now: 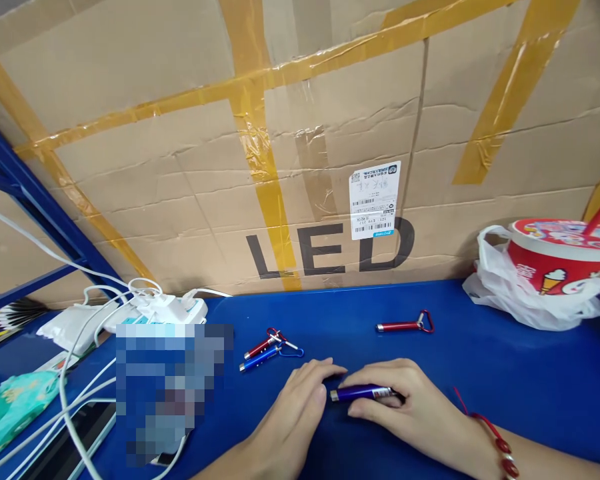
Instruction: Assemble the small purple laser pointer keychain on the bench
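My right hand (420,407) is closed around a small purple-blue keychain flashlight (360,393), thumb below and fingers above, its silver end pointing left. Beside that end, my left hand (293,417) rests with its fingers stretched out and holds nothing; its fingertips come close to the flashlight. Farther back on the blue tabletop (330,320) lies a red keychain flashlight (399,327) with a red carabiner clip. To the left, another red flashlight (259,348) and a blue flashlight (260,359) lie side by side, their clips overlapping.
A large cardboard box (205,180) marked LED stands behind the table. At right is a red-and-white cup (555,260) in a plastic bag. A white power strip (193,310), several cables, a green packet (17,410) and a dark-screened device (75,433) fill the left side.
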